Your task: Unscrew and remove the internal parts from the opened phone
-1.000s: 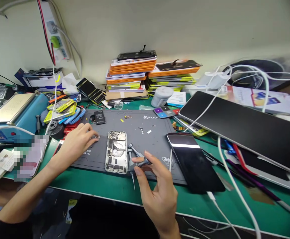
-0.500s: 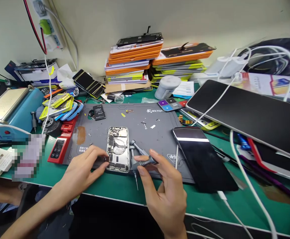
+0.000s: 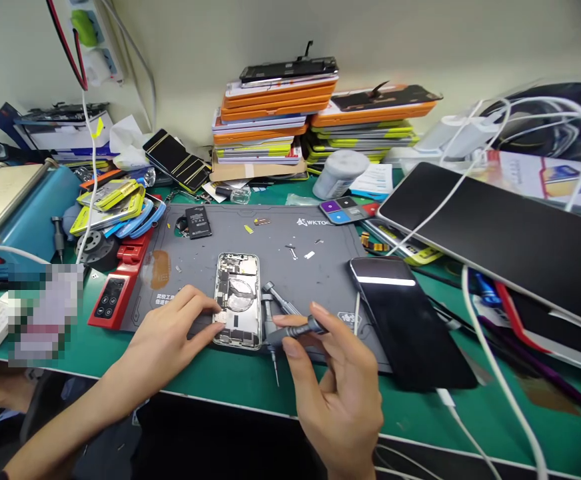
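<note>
Touching opened phone with left hand, nearer than right hand, at its 8 o'clock edge; lying at 2 o'clock from that grip, on grey mat, long axis near 12-to-6. With thumb and finger close together there, cannot tell whether pinching anything tiny. In right grip, at phone's 4 o'clock, pinching screwdriver, beside loose drivers.

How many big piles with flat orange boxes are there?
2. The taller pile has a flat black panel on top. The lower pile is just to its right, partly behind the round white tub. More could be hidden.
</note>
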`<action>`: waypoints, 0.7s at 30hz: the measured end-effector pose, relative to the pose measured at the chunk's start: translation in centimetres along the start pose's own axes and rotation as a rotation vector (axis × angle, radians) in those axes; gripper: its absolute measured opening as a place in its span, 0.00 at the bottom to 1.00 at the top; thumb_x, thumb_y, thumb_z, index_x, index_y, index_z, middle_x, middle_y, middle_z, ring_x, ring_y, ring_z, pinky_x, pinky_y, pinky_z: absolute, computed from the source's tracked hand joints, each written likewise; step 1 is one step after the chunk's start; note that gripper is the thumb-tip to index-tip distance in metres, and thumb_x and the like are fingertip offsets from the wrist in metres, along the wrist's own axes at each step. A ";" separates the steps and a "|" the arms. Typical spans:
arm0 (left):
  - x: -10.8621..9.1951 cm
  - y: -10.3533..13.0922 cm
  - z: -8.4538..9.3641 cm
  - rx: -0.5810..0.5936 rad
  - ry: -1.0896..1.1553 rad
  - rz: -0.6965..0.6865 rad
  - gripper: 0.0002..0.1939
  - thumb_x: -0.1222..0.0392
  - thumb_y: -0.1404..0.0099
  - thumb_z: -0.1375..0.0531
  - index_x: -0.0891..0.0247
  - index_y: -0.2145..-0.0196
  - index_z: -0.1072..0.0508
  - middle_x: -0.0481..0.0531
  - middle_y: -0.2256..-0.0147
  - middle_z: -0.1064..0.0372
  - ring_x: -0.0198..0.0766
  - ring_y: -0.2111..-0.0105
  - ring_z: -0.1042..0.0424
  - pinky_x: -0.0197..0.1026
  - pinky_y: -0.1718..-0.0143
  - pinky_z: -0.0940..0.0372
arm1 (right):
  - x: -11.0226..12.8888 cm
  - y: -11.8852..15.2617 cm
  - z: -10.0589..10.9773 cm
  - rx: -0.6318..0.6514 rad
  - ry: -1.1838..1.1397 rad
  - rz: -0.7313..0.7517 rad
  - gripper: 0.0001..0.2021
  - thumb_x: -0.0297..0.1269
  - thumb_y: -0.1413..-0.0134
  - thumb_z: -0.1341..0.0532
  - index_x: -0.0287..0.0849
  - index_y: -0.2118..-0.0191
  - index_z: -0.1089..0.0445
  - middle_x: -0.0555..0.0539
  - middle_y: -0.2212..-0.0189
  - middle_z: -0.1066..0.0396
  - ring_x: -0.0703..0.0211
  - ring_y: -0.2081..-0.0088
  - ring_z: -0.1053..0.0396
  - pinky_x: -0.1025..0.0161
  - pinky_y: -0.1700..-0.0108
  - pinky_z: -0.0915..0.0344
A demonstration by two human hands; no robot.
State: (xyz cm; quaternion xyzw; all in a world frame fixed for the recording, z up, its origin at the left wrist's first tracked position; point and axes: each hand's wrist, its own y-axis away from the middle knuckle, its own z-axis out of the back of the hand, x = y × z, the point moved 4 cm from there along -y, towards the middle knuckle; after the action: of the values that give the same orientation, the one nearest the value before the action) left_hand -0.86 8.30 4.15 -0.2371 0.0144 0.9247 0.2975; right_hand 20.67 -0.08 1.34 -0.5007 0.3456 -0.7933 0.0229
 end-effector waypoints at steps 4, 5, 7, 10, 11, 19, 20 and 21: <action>0.3 0.2 0.2 0.012 0.003 -0.035 0.10 0.51 0.18 0.40 0.56 0.46 0.26 0.48 0.53 0.23 0.39 0.60 0.18 0.41 0.59 0.25 | -0.3 0.3 0.0 -0.018 0.016 -0.030 0.31 0.26 0.31 0.32 0.50 0.28 0.34 0.42 0.47 0.17 0.49 0.54 0.14 0.50 0.55 0.11; 0.3 0.4 0.2 0.002 -0.012 -0.063 0.11 0.52 0.17 0.41 0.56 0.44 0.27 0.49 0.52 0.23 0.39 0.59 0.18 0.41 0.59 0.25 | -0.4 0.4 0.0 -0.020 0.019 -0.034 0.30 0.26 0.31 0.32 0.50 0.28 0.34 0.42 0.47 0.17 0.49 0.54 0.14 0.51 0.55 0.11; 0.1 0.9 0.1 -0.026 -0.069 -0.148 0.13 0.55 0.15 0.44 0.55 0.38 0.28 0.52 0.48 0.24 0.40 0.58 0.18 0.41 0.58 0.24 | -0.4 0.4 -0.1 -0.015 0.023 -0.027 0.31 0.27 0.31 0.33 0.50 0.27 0.35 0.42 0.46 0.18 0.50 0.54 0.14 0.52 0.56 0.11; -0.2 1.8 0.0 -0.061 -0.156 -0.279 0.16 0.61 0.15 0.47 0.56 0.36 0.27 0.56 0.45 0.25 0.41 0.55 0.19 0.43 0.56 0.24 | -0.5 0.3 -0.2 0.005 0.028 0.000 0.31 0.26 0.30 0.33 0.50 0.26 0.36 0.42 0.47 0.18 0.51 0.54 0.14 0.53 0.56 0.12; -0.2 2.0 -0.1 -0.069 -0.163 -0.301 0.16 0.62 0.15 0.47 0.57 0.36 0.27 0.56 0.45 0.24 0.42 0.54 0.20 0.43 0.54 0.24 | -0.5 0.3 -0.2 0.007 0.032 0.002 0.32 0.26 0.30 0.33 0.50 0.26 0.36 0.43 0.48 0.18 0.51 0.54 0.15 0.53 0.56 0.12; -0.2 2.6 -0.3 -0.129 -0.127 -0.305 0.15 0.63 0.16 0.45 0.61 0.37 0.25 0.59 0.44 0.23 0.45 0.52 0.21 0.48 0.50 0.23 | -0.2 -0.4 -0.5 -0.019 -0.046 -0.020 0.32 0.22 0.31 0.35 0.50 0.27 0.36 0.46 0.54 0.19 0.56 0.54 0.16 0.55 0.52 0.15; -0.3 2.7 -0.3 -0.135 -0.134 -0.306 0.15 0.64 0.16 0.45 0.62 0.38 0.25 0.59 0.44 0.23 0.45 0.52 0.21 0.48 0.51 0.23 | 0.1 -0.6 -0.5 -0.022 -0.070 -0.002 0.32 0.21 0.31 0.37 0.51 0.27 0.36 0.47 0.56 0.20 0.56 0.55 0.16 0.55 0.52 0.15; -0.4 2.7 -0.4 -0.142 -0.138 -0.304 0.15 0.64 0.17 0.44 0.63 0.38 0.25 0.60 0.44 0.23 0.46 0.53 0.21 0.49 0.52 0.23 | 0.5 -0.8 -0.4 -0.030 -0.100 0.023 0.32 0.21 0.30 0.40 0.51 0.26 0.37 0.48 0.57 0.21 0.57 0.57 0.17 0.54 0.53 0.15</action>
State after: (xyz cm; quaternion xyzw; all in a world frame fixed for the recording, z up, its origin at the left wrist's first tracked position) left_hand -1.91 5.77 3.63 -0.1928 -0.1074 0.8818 0.4168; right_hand 20.34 0.62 2.07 -0.5360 0.3614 -0.7618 0.0417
